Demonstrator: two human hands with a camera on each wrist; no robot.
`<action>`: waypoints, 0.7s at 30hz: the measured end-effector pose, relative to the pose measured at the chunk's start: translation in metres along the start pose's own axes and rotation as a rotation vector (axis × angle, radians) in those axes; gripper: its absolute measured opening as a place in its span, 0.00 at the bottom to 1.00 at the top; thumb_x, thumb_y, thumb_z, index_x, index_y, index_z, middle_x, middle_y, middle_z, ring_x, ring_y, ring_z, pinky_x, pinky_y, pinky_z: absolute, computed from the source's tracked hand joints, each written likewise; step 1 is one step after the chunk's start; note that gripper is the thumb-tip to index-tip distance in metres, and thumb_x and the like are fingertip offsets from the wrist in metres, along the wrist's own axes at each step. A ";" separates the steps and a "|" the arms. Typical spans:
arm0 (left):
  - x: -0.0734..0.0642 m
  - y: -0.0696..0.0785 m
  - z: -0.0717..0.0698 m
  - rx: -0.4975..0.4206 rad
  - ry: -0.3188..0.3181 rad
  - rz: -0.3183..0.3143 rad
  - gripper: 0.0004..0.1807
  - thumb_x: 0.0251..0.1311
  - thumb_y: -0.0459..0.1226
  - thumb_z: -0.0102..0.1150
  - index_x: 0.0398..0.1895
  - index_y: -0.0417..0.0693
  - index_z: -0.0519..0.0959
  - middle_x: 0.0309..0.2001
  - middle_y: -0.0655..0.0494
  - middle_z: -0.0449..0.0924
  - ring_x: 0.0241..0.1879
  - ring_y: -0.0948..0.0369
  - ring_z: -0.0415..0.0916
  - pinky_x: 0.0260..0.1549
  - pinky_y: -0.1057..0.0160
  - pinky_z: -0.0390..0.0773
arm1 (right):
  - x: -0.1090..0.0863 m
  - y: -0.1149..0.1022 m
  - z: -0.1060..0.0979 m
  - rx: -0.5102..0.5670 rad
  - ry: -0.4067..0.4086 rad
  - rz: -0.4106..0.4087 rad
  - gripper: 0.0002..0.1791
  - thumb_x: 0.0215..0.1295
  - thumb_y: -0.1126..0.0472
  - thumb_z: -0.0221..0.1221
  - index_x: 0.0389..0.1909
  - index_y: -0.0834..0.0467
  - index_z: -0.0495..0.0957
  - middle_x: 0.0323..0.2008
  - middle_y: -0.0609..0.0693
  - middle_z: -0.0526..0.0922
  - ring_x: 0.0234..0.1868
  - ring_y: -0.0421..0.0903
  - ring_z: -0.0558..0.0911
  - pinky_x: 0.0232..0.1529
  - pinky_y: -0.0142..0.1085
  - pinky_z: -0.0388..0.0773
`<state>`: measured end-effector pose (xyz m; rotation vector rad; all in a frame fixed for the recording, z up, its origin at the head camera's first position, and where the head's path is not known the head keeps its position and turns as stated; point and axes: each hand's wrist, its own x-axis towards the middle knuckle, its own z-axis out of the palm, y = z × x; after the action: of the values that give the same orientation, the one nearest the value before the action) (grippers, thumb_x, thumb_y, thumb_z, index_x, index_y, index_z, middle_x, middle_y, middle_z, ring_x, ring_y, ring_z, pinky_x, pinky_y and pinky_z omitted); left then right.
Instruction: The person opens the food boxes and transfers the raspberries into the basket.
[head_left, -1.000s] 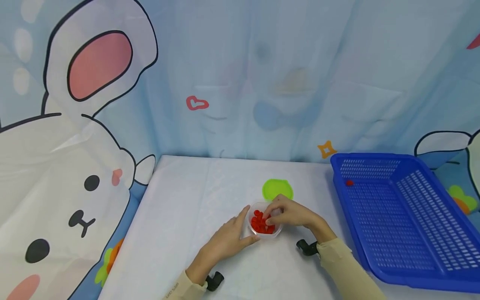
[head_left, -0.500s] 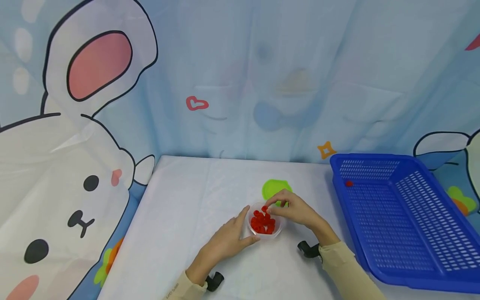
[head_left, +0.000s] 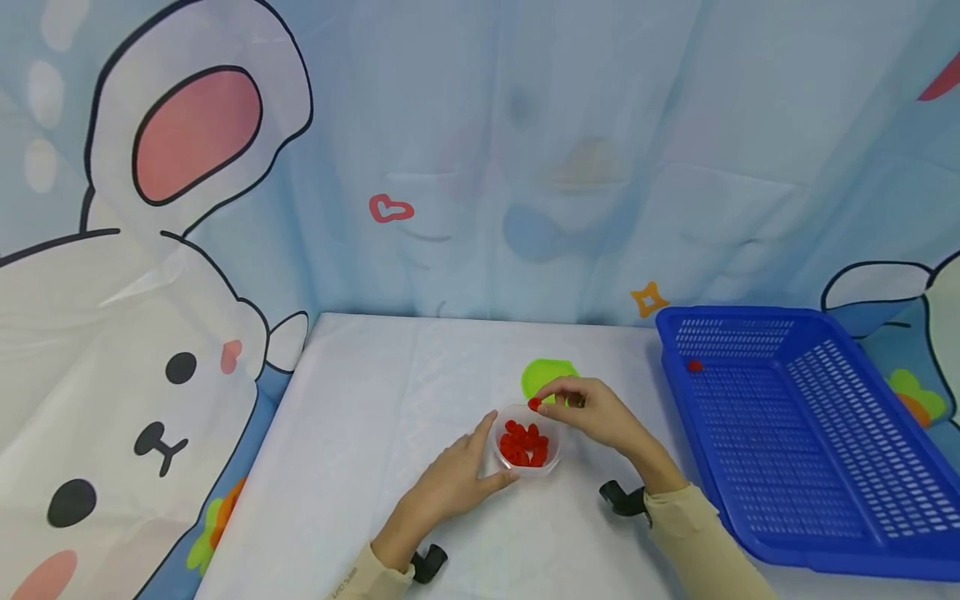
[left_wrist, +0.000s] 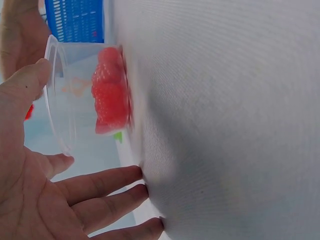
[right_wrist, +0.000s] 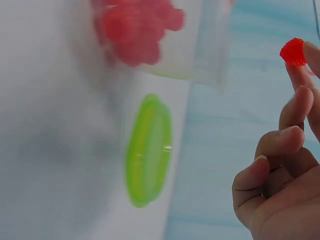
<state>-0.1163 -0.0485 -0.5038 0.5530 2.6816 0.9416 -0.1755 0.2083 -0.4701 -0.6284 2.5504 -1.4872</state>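
My right hand [head_left: 592,410] pinches one red raspberry [right_wrist: 293,52] between thumb and forefinger, just above the far rim of a clear plastic tub [head_left: 555,429]. The other fingers of that hand are curled in the right wrist view. Several more raspberries [left_wrist: 111,92] lie heaped on the tub's bottom. With thumb and forefinger spread along its rim, my left hand [head_left: 453,477] holds the tub from the left side as it stands on the white table. Its remaining fingertips [left_wrist: 134,172] rest on the cloth.
A bright green lid [right_wrist: 148,150] lies on the table just behind the tub. To the right stands a large blue plastic basket [head_left: 813,467]; one small red piece [head_left: 695,366] is in its far left corner. A printed curtain [head_left: 480,150] hangs behind the table.
My right hand has risen out of the tub with a raspberry between its fingertips and moved slightly back over the rim. The left hand keeps its place on the tub.
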 end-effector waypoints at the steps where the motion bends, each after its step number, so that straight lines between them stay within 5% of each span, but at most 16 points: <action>1: 0.000 0.000 0.001 -0.001 0.000 -0.004 0.52 0.61 0.61 0.63 0.80 0.51 0.51 0.64 0.44 0.73 0.58 0.50 0.75 0.52 0.48 0.78 | -0.001 -0.003 -0.002 -0.002 0.016 -0.011 0.08 0.64 0.57 0.69 0.42 0.52 0.86 0.27 0.48 0.75 0.28 0.48 0.72 0.27 0.33 0.68; 8: 0.001 -0.001 0.002 -0.010 -0.001 -0.008 0.52 0.60 0.61 0.63 0.80 0.51 0.51 0.64 0.45 0.73 0.57 0.50 0.75 0.52 0.47 0.78 | -0.015 -0.039 -0.020 -0.039 0.142 -0.003 0.08 0.65 0.60 0.67 0.43 0.56 0.86 0.26 0.50 0.74 0.27 0.48 0.71 0.24 0.33 0.68; 13: 0.000 -0.001 0.002 -0.011 -0.002 -0.005 0.52 0.61 0.61 0.63 0.80 0.51 0.50 0.65 0.45 0.72 0.59 0.50 0.74 0.54 0.47 0.77 | -0.030 -0.071 -0.039 -0.177 0.213 0.034 0.08 0.66 0.57 0.67 0.43 0.53 0.86 0.27 0.49 0.75 0.27 0.48 0.73 0.23 0.34 0.68; 21: 0.000 -0.001 0.002 -0.007 0.006 0.006 0.51 0.61 0.61 0.62 0.80 0.51 0.51 0.64 0.45 0.73 0.59 0.49 0.74 0.54 0.48 0.76 | -0.043 -0.091 -0.104 -0.355 0.239 0.114 0.14 0.70 0.50 0.63 0.49 0.52 0.86 0.33 0.51 0.79 0.28 0.48 0.73 0.22 0.37 0.68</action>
<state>-0.1157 -0.0485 -0.5055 0.5576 2.6825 0.9548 -0.1421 0.2706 -0.3433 -0.3492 3.0109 -1.1430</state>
